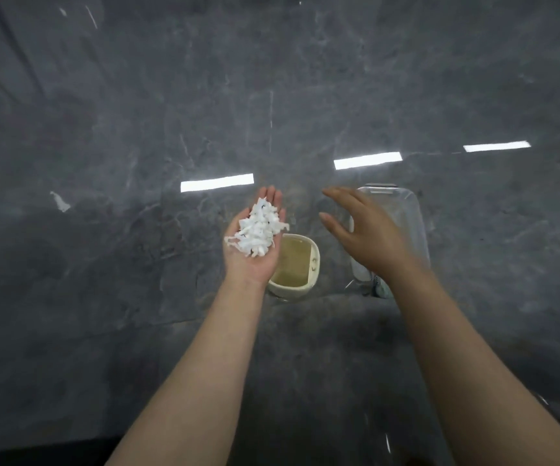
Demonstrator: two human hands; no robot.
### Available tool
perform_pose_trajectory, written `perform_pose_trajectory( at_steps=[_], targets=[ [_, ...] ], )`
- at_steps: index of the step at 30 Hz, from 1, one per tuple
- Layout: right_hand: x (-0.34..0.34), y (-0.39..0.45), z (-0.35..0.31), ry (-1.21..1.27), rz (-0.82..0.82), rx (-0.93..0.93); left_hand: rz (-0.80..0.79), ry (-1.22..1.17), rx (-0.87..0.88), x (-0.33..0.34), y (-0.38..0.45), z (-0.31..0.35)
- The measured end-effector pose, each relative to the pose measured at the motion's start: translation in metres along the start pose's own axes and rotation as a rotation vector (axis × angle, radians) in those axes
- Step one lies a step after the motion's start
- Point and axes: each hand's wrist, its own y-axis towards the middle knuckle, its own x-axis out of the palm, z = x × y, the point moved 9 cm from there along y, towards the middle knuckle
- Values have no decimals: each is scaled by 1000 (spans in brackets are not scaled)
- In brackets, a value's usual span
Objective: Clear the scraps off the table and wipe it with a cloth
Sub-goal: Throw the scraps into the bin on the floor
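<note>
Grey marble-patterned stone made up the glossy surface (104, 264), which mirrored three bright strips of ceiling light. One stray white scrap (60, 201) lay toward nine o'clock. At centre, the left hand (255, 240) lay palm up, its grip spread flat, carrying a heap of shredded white paper scraps (259, 231) on the palm. Just at four o'clock of it stood a cream rounded-square bin (300, 264). The right hand (362, 230) hovered at three o'clock, fingers relaxed and apart, over a clear plastic container (406, 213).
</note>
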Motion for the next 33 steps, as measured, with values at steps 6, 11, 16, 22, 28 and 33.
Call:
perform_pose_trajectory(
  at_steps=[6, 11, 16, 22, 28, 33],
  targets=[
    [74, 34, 41, 13, -59, -81, 77, 60, 32, -96, 75, -2],
    [124, 36, 65, -88, -245, -74, 149, 125, 75, -140, 104, -6],
    [149, 30, 79, -80, -302, -51, 214, 228, 175, -157, 112, -2],
    [168, 34, 78, -2, -340, -20, 236, 512, 155, -164, 124, 0],
    [173, 38, 80, 9, -341, 3, 158, 874, 265, -156, 117, 6],
    [173, 36, 85, -7, -334, 1, 83, 1028, 242, -145, 108, 3]
  ],
)
